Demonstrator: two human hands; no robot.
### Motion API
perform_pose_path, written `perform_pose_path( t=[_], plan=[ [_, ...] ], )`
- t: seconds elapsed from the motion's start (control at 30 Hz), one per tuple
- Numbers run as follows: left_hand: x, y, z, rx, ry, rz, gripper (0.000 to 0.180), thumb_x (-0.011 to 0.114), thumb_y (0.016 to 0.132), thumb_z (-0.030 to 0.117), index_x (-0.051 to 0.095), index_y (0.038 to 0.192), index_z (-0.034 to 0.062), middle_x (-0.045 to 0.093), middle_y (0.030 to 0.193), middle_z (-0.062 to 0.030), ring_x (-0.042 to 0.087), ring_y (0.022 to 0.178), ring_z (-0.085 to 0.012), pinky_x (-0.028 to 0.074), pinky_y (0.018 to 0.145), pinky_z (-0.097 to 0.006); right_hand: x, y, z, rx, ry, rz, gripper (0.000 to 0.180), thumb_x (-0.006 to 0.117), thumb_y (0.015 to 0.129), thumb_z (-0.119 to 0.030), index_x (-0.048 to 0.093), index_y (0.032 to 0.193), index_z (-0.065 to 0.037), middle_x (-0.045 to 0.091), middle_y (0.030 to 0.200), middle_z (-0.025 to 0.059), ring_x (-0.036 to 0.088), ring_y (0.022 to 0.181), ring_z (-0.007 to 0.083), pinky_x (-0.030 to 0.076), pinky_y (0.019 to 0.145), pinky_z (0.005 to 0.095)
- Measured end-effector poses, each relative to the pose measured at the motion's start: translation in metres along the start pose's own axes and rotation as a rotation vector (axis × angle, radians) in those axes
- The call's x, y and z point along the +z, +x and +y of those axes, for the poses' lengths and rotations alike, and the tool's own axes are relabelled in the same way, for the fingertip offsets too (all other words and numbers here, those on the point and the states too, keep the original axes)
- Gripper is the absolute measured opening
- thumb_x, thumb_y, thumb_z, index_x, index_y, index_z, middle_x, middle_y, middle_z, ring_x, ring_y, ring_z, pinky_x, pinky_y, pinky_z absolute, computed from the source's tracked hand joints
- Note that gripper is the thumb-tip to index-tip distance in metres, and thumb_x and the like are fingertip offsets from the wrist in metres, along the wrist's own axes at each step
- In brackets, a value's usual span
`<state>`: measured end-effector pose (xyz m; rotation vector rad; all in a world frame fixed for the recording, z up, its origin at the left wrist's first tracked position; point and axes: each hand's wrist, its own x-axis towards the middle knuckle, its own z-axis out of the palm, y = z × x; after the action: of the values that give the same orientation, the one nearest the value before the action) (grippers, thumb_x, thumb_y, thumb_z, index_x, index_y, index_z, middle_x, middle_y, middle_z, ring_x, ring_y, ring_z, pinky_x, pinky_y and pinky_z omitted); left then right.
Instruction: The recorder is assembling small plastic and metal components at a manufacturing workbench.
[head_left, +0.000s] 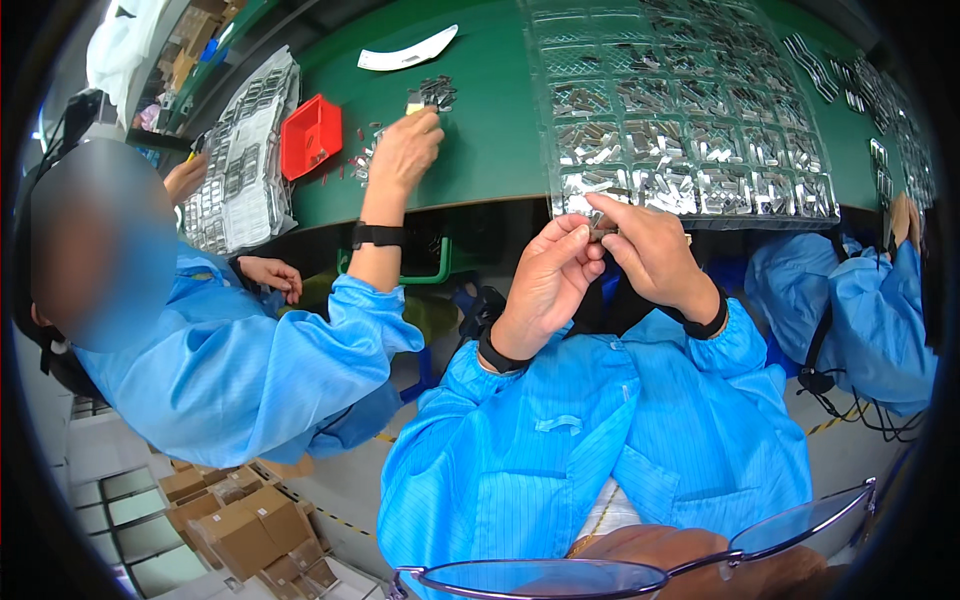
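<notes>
My left hand [551, 277] and my right hand [655, 252] meet in front of the table's edge, both with fingers closed in a pinch. Between the fingertips is a small dark metal piece [601, 233], mostly hidden by the fingers, so its kind does not show. Just beyond my hands lies a clear plastic tray [549, 130] divided into many compartments. Small silvery metal pieces [672, 190] fill those compartments, heaped loosely. My right hand overlaps the near edge of the tray in the picture.
Left of me, a co-worker's hand [408, 150] reaches to small dark parts [437, 93] on the green table [480, 150]. A red bin [310, 137] and stacked clear trays [245, 150] stand farther left. At right sits another person's blue sleeve [880, 310]. A curved white strip [408, 52] lies at the back.
</notes>
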<state>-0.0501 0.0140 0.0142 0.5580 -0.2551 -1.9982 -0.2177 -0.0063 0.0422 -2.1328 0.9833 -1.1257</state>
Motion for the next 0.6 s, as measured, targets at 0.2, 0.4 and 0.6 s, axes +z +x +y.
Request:
perform_pose_path(
  t=[0.2, 0.4, 0.6],
  plan=[
    [0.004, 0.000, -0.004, -0.066, -0.035, -0.027, 0.016, 0.056, 0.091, 0.009, 0.054, 0.106, 0.0040, 0.060, 0.092, -0.0073, 0.057, 0.080, -0.0134, 0.050, 0.072, -0.027, -0.005, -0.005, 0.007, -0.057, -0.085, 0.008, 0.038, 0.059, 0.081, -0.008, 0.055, 0.117, 0.000, 0.064, 0.091, 0.0165, 0.064, 0.076, 0.0307, 0.050, 0.064, 0.0364],
    [0.004, 0.002, -0.007, -0.041, -0.007, -0.033, 0.015, 0.057, 0.091, 0.008, 0.055, 0.105, 0.0039, 0.061, 0.091, -0.0071, 0.059, 0.081, -0.0136, 0.051, 0.074, -0.027, -0.003, -0.008, 0.008, -0.070, -0.075, 0.055, 0.035, 0.060, 0.081, -0.009, 0.057, 0.114, 0.001, 0.065, 0.088, 0.0160, 0.064, 0.073, 0.0300, 0.049, 0.061, 0.0363],
    [0.006, 0.005, -0.011, -0.063, -0.016, -0.026, 0.013, 0.056, 0.091, 0.008, 0.055, 0.104, 0.0047, 0.061, 0.090, -0.0062, 0.059, 0.081, -0.0136, 0.051, 0.075, -0.028, -0.003, -0.011, 0.010, -0.055, -0.069, 0.096, 0.032, 0.059, 0.082, -0.009, 0.058, 0.113, 0.001, 0.065, 0.085, 0.0152, 0.064, 0.071, 0.0292, 0.049, 0.059, 0.0357]
  ],
)
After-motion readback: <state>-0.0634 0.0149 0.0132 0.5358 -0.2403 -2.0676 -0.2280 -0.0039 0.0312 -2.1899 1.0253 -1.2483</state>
